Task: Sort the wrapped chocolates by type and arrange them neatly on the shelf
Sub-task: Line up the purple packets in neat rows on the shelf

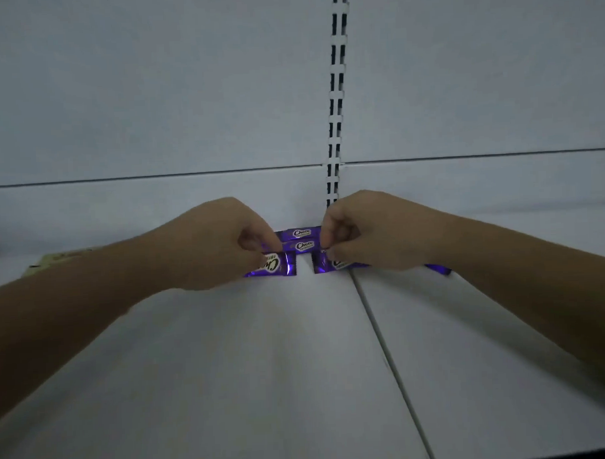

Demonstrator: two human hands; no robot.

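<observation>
- A pale packet [55, 261] lay at the far left of the white shelf [230, 369]
- The left hand [219, 246], fingers curled, seemed to pinch the left end of the middle chocolate [300, 246], its palm over the front-left chocolate [276, 264]
- The back chocolate [299, 233] sat just behind, near the back wall
- The right hand [363, 234] pinched the opposite end, covering the front-right chocolate [324, 265]
- Another purple wrapper [438, 268] showed beside the right wrist
- The bars looked light, their glossy foil probably slippery; the crimped ends probably offered the surest hold
</observation>
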